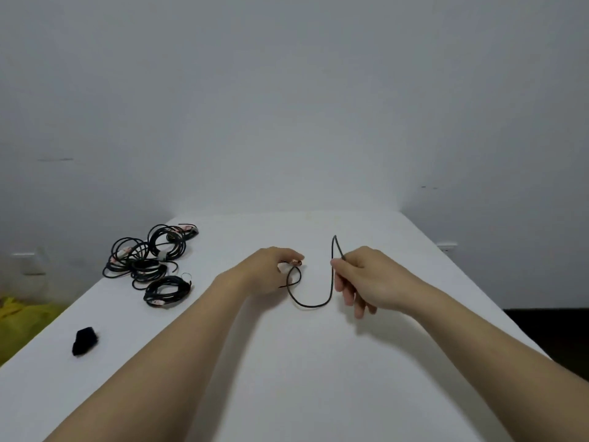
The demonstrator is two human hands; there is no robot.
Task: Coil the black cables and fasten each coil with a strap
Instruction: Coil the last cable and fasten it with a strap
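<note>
- Far left, off the bench, there's something yellow (19, 314) down low. Too blurry to say what.
- On the white bench (318, 378) near its left edge sits a small black wad (84, 340). It could be straps, but I can't tell for sure.
- Further back on the left is a pile of coiled cables (149, 260), several black coils overlapping, some with light bands or tags around them.
- The left hand (271, 269) is about mid-bench, palm down. Its fingers (288, 257) are pressed together, pinching a small loop of the black cable (314, 305) at the crossing, with a reddish bit at the fingertips.
- From that loop the cable sags in a U between both hands, and one short end pokes out under the left hand.
- The right hand (366, 275) is just beside it. Thumb and index fingers (338, 264) pinch the cable where it folds into a narrow bend sticking up above the hand. The other fingers hang loosely curled, pointing down.
</note>
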